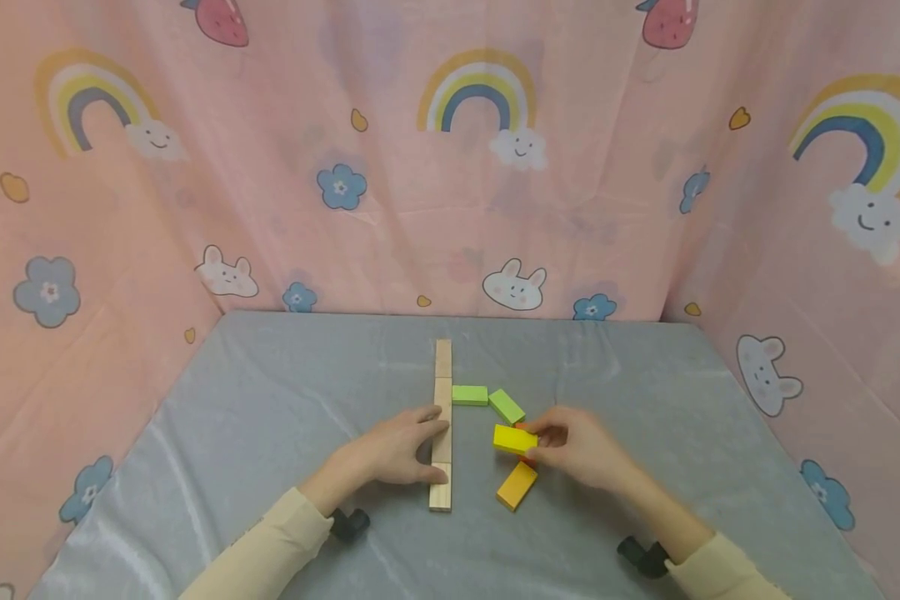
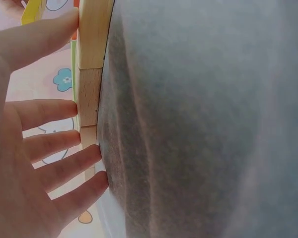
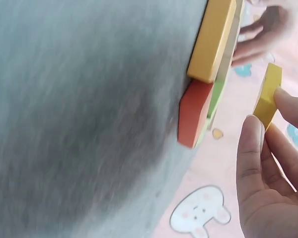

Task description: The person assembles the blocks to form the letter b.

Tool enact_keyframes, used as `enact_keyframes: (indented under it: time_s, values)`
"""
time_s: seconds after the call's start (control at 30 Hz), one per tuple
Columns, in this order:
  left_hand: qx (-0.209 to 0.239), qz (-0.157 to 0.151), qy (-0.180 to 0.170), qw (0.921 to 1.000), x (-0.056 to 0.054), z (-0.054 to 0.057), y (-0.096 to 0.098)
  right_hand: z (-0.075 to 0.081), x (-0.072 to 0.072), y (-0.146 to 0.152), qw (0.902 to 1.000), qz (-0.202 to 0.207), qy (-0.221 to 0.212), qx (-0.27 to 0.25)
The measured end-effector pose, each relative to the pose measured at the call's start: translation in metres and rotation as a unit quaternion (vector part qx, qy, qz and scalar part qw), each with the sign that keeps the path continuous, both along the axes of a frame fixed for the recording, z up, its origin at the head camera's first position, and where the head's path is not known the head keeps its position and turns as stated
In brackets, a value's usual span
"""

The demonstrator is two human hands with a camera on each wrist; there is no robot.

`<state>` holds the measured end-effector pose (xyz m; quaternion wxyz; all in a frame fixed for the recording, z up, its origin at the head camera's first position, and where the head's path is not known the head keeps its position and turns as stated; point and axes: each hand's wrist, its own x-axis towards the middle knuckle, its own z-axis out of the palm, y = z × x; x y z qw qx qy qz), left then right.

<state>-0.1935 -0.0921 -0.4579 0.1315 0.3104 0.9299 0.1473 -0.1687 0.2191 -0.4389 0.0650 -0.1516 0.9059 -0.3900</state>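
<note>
A straight row of plain wooden blocks [image 1: 442, 392] runs away from me down the middle of the table. My left hand [image 1: 393, 450] lies along its left side, fingers spread and fairly straight, the tips touching the wood. Between thumb and fingertips my right hand [image 1: 581, 446] pinches a yellow block [image 1: 514, 439], raised over a red-orange block [image 3: 194, 114] that it mostly hides in the head view. One light green block [image 1: 470, 396] extends rightward from the wooden row. A second green block [image 1: 507, 406] slants beside it. Nearer to me, an orange-yellow block [image 1: 517, 486] lies at an angle.
Grey cloth [image 1: 270, 400] covers the table. Pink curtains [image 1: 390, 250] printed with rainbows, rabbits and flowers enclose the back and both sides. A small black device [image 1: 350, 525] sits at the left wrist, and another black device [image 1: 642, 557] at the right.
</note>
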Motion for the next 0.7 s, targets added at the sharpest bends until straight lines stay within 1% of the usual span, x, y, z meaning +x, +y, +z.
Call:
enact_keyframes:
  time_s: [0.2, 0.43, 0.5, 0.63, 0.7]
  values:
    - [-0.003, 0.003, 0.001, 1.0000, 0.000, -0.001, 0.001, -0.004, 0.005, -0.012, 0.9994, 0.031, 0.008, -0.015]
    - [-0.002, 0.008, 0.004, 1.0000, 0.001, -0.001, 0.000, -0.006, 0.009, -0.022, 0.9986, 0.049, -0.011, -0.018]
    - [-0.002, 0.010, 0.002, 0.9999, 0.001, -0.001, 0.000, -0.007, 0.011, -0.025, 0.9980, 0.059, -0.011, -0.021]
    - [-0.005, 0.013, 0.001, 0.9999, 0.001, 0.000, 0.001, -0.012, 0.013, -0.030, 0.9975, 0.066, -0.017, -0.019]
    - [-0.007, 0.013, 0.001, 0.9999, 0.001, 0.001, 0.001, -0.013, 0.014, -0.032, 0.9973, 0.070, -0.012, -0.016]
